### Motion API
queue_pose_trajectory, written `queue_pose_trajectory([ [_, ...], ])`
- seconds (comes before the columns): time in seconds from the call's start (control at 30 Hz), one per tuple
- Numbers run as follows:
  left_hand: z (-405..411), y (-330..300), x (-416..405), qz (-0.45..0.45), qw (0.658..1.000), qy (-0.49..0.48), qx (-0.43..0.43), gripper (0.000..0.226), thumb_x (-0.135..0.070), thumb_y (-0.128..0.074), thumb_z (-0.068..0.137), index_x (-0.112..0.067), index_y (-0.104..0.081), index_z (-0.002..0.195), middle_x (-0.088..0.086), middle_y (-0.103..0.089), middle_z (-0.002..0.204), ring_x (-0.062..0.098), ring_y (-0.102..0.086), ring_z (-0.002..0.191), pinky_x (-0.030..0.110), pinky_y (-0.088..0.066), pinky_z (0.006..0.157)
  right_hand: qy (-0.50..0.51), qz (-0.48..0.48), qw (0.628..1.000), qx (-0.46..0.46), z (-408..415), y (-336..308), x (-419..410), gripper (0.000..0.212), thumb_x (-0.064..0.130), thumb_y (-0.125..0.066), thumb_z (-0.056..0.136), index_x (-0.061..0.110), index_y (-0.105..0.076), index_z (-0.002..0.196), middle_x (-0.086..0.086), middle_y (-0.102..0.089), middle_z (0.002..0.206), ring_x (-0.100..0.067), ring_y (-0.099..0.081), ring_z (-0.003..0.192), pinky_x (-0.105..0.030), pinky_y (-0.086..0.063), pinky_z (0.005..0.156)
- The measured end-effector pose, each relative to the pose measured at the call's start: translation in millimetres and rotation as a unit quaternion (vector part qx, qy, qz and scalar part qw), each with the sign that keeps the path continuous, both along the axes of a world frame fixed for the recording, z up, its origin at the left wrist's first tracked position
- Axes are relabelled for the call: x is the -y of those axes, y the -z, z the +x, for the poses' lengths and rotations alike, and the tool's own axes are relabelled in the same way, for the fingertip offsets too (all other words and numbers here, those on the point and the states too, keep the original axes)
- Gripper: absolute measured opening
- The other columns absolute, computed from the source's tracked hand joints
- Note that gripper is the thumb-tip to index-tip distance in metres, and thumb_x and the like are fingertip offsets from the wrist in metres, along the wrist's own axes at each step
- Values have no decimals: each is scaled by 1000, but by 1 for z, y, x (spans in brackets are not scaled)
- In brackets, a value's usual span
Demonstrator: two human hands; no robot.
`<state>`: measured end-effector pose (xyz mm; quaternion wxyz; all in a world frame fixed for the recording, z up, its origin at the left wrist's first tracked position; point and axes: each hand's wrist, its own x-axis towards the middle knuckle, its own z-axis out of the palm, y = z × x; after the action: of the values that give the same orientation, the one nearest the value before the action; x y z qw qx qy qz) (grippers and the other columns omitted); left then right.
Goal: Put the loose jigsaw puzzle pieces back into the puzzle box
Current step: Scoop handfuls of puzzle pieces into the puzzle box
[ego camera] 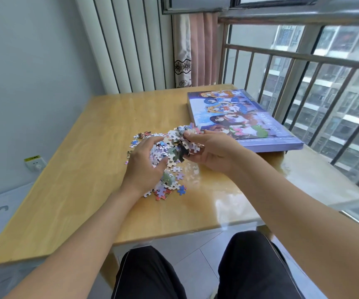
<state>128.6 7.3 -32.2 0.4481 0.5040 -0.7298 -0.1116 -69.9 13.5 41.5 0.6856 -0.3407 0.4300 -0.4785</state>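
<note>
Two hands gather loose puzzle pieces mid-tabletop.

Left hand (145, 161) curls over the puzzle pieces (165, 156); right hand (209, 151) clamps a raised clump. Puzzle box (243, 119), apparently lidded, lies at the tabletop's far right corner; overfilled handfuls may shed pieces.

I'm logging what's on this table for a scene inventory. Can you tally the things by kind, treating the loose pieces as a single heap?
Puzzle box, closed: 1
Heap of puzzle pieces, too many to count singly: 1
Hands at the heap: 2, left hand and right hand
Table: 1
Total: 5
</note>
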Motion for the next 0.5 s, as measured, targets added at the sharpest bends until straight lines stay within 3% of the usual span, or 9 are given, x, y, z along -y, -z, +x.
queue_pose_trajectory([
  [0.13, -38, -18, 12, 63, 991, 51, 108, 71, -16, -77, 77, -22, -49, 142, 0, -53, 140, 19, -47, 130, 26, -35, 106, -11, -4, 1000, -4, -31, 10, -26, 13, 3, -67, 92, 2, -66, 105, -13, -72, 99, -24, -69, 86, -44, -60, 84],
  [0.23, -67, -28, 25, 82, 981, 68, 161, 75, 1, -70, 75, -18, -49, 145, 3, -51, 144, 21, -45, 133, 28, -36, 106, 2, 8, 1000, -15, -49, 19, -39, 19, 3, -66, 93, 1, -66, 111, -14, -72, 103, -26, -69, 91, -50, -56, 95],
  [0.3, -85, -32, 32, 64, 982, 79, 159, 63, 10, -60, 74, -11, -62, 134, 9, -60, 136, 27, -53, 126, 30, -40, 103, 8, 16, 999, -27, -63, 26, -46, 15, 3, -67, 92, 2, -68, 107, -13, -74, 100, -24, -70, 88, -48, -57, 92],
  [0.4, -101, -36, 45, 64, 987, 51, 135, 14, -13, -71, 85, -10, -77, 97, 11, -74, 98, 33, -66, 94, 41, -55, 79, 23, 39, 998, -43, -82, 38, -53, 17, 4, -72, 89, 0, -70, 106, -16, -76, 102, -26, -73, 90, -50, -58, 91],
  [0.43, -104, -37, 49, 73, 989, 44, 120, 12, -22, -73, 86, -12, -76, 93, 9, -74, 89, 33, -67, 88, 41, -55, 72, 31, 51, 997, -44, -88, 41, -54, 21, 4, -73, 89, -1, -69, 108, -17, -76, 105, -28, -74, 94, -51, -58, 91],
  [0.5, -109, -39, 55, 77, 993, 38, 75, 17, -30, -71, 91, -16, -77, 99, 6, -76, 91, 28, -69, 89, 39, -54, 75, 52, 74, 995, -34, -98, 45, -53, 29, 4, -75, 87, -3, -66, 114, -19, -74, 110, -31, -73, 102, -49, -60, 87],
])
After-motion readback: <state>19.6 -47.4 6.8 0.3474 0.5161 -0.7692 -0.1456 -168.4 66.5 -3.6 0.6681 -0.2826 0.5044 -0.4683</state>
